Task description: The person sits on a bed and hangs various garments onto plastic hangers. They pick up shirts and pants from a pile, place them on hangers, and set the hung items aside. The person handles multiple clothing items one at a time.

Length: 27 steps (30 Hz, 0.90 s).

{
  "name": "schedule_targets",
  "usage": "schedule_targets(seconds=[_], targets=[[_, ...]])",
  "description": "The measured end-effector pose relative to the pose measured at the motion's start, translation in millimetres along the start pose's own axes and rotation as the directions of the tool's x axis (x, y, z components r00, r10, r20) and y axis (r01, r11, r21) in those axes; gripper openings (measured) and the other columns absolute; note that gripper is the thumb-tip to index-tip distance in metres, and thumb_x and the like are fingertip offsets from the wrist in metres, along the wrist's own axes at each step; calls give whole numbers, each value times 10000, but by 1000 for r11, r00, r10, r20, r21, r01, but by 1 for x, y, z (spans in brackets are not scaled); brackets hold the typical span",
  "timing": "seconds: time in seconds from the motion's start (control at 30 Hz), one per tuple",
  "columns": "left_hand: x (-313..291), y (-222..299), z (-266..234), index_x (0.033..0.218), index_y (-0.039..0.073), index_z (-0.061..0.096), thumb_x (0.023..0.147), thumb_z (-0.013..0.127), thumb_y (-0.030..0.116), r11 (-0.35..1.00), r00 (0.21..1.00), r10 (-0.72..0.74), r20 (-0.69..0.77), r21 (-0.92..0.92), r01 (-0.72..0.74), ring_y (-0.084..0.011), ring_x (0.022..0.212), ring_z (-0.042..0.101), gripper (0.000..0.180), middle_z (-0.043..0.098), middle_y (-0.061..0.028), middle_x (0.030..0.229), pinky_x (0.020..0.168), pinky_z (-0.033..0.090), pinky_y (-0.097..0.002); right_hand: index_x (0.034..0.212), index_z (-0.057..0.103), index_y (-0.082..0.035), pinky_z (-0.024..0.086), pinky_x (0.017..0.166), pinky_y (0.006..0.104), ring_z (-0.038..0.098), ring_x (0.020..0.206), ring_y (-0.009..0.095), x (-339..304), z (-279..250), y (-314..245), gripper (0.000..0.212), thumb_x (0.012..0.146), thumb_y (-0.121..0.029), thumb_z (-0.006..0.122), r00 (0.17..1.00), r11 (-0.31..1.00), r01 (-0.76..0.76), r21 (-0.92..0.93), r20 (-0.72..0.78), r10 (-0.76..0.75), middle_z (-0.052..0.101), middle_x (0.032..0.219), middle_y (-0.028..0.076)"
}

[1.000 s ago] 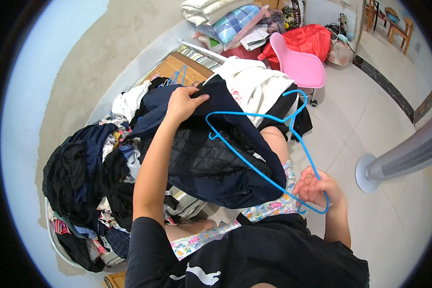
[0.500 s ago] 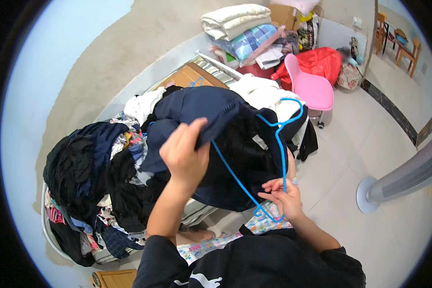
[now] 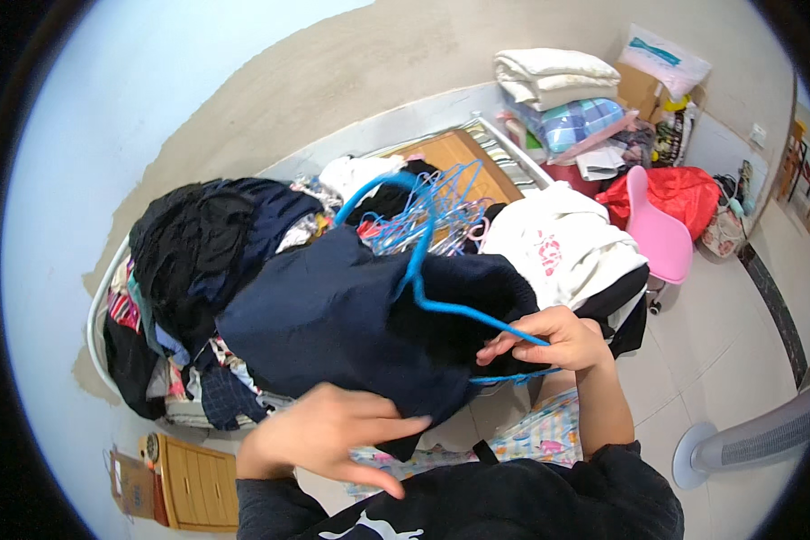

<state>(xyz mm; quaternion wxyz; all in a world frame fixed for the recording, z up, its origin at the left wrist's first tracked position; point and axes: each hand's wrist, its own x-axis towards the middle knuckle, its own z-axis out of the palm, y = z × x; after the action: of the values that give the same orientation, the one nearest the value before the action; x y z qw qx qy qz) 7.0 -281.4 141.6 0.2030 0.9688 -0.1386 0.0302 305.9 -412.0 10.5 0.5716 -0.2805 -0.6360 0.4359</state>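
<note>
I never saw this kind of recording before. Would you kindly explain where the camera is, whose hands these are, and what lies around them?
There is no robot here: the hands are a person's own. A wide fisheye camera on their head looks down, so edges bend and corners go black. The right hand holds a blue hanger, its hook pointing away from the body. The left hand is open by the lower edge of a navy garment; whether it touches is unclear. Beyond lie dark clothes, many tangled hangers near a wooden board, and a white garment with a red print.
</note>
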Motion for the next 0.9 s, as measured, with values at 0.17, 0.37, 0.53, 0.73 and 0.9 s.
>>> schedule_targets(seconds=[0.17, 0.37, 0.53, 0.73, 0.9], targets=[[-34, -21, -27, 1043, 7, 677, 727, 835, 409, 721, 634, 80, -770, 484, 497, -353, 783, 641, 535, 668, -106, 848, 753, 511, -387, 1114, 691, 39, 493, 981, 342, 674, 1102, 243, 32, -3, 10, 268, 865, 57, 594, 991, 990, -30, -140, 122, 47, 721, 1124, 160], [-83, -47, 1, 948, 25, 649, 831, 758, 235, 625, 591, -404, -698, 261, 736, -371, 728, 650, 263, 651, -179, 784, 641, 500, -390, 1080, 693, 30, 528, 936, 317, 687, 1040, 197, 55, -7, 19, 253, 830, 62, 685, 991, 950, -23, -312, -132, -19, 731, 1068, 134], [-111, -82, 8, 968, 28, 651, 849, 740, 186, 476, 446, -285, -848, 279, 834, -372, 720, 656, 217, 656, -184, 798, 625, 502, -397, 993, 592, 7, 517, 686, 254, 622, 725, 123, 46, 50, 84, 57, 941, -10, 576, 259, 808, 130, -574, -767, -587, 651, 872, 65], [-153, -89, 11, 1013, 74, 666, 908, 691, 220, 425, 371, -304, -878, 223, 877, -363, 680, 642, 181, 648, -172, 751, 598, 483, -384, 1141, 468, 22, 489, 624, 254, 555, 781, 154, 41, 158, 151, 374, 884, -134, 691, 561, 987, -110, -116, -827, -35, 550, 1005, 105], [-160, -82, 20, 1031, 61, 669, 902, 697, 213, 480, 343, -333, -879, 155, 864, -355, 693, 653, 202, 657, -174, 773, 613, 494, -380, 1207, 420, 55, 359, 981, 509, 452, 1073, 444, 93, 107, 179, 712, 714, -220, 853, 396, 659, -369, -655, -752, -527, 440, 1151, 247]])
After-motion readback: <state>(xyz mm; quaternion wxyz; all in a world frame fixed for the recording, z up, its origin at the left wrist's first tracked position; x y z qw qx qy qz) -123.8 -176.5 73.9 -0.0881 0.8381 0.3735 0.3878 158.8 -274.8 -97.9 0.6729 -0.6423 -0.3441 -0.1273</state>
